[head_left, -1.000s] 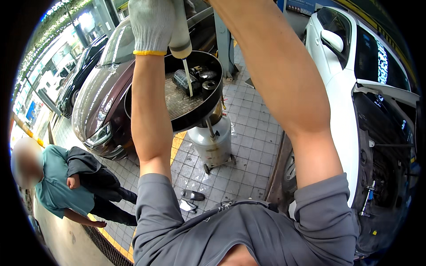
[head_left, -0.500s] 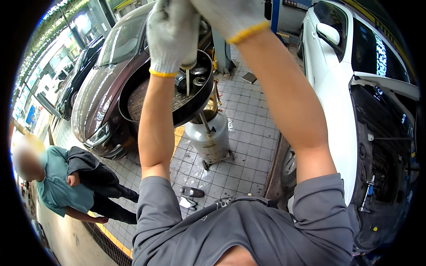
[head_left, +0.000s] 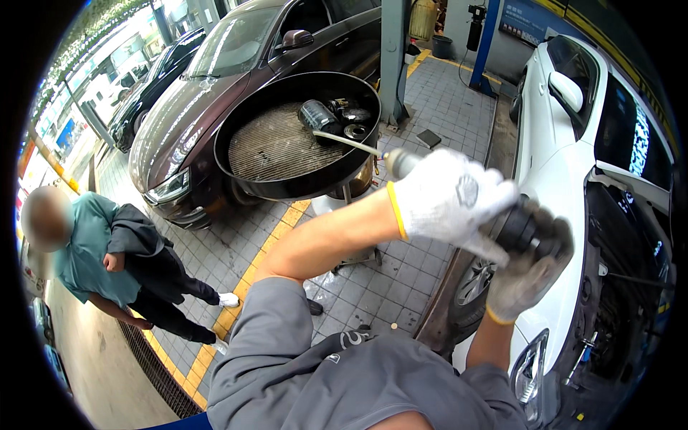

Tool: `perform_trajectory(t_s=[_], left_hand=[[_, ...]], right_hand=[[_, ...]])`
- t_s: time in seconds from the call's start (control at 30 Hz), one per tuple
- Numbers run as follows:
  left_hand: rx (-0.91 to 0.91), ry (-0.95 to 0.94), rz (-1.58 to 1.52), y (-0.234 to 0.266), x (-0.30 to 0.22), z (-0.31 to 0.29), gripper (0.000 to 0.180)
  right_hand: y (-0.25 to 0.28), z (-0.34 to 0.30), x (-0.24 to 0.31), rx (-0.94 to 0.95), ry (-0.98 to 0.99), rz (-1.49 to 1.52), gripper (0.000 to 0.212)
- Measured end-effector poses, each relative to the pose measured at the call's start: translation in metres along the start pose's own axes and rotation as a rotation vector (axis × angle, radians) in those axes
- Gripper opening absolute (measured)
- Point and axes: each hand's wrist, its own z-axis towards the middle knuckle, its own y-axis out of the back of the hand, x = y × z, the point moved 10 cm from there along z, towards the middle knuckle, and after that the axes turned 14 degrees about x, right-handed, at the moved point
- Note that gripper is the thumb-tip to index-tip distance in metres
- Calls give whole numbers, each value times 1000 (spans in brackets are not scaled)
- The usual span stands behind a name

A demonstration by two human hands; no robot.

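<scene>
Two hands, both sheathed in coarse knit edged with yellow: the left hand (head_left: 455, 201) in whitish yarn with a dark oval mark on its back, the right hand (head_left: 529, 276) in yarn grey with grime. The left fingers wrap a cloudy, pale cylinder (head_left: 403, 164), smooth where it protrudes; the right fingers clasp a black, rounded end piece (head_left: 514, 228), blurred, just beside the left fingers. Whether both parts form one tool I cannot tell. From the cylinder a thin, cream-coloured tube (head_left: 351, 142) runs leftward of the left fingers, above a round black pan (head_left: 297, 188) with a ribbed, stained grate (head_left: 265, 150). The tube's tip lies before a glossy dark canister (head_left: 314, 113); contact is unclear. Beyond the right fingers curves a smooth white car (head_left: 555, 168).
</scene>
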Motion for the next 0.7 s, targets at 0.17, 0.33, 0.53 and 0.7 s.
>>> perform_trajectory(t_s=[0.17,0.33,0.53,0.7], left_hand=[[166,-112,-20,-53,-26,-12,70],[420,-172,-55,-104,-31,-44,64],[529,-220,18,-103,-39,-68,66],[596,-216,88,-102,-34,-81,70]], right_hand=[[27,-77,-15,-15,-180,-198,62],[25,-133,-44,132,-745,-372,52],[-7,-167,-68,315,-1026,-346,61],[-33,-166,-72,301,-1024,-162,60]])
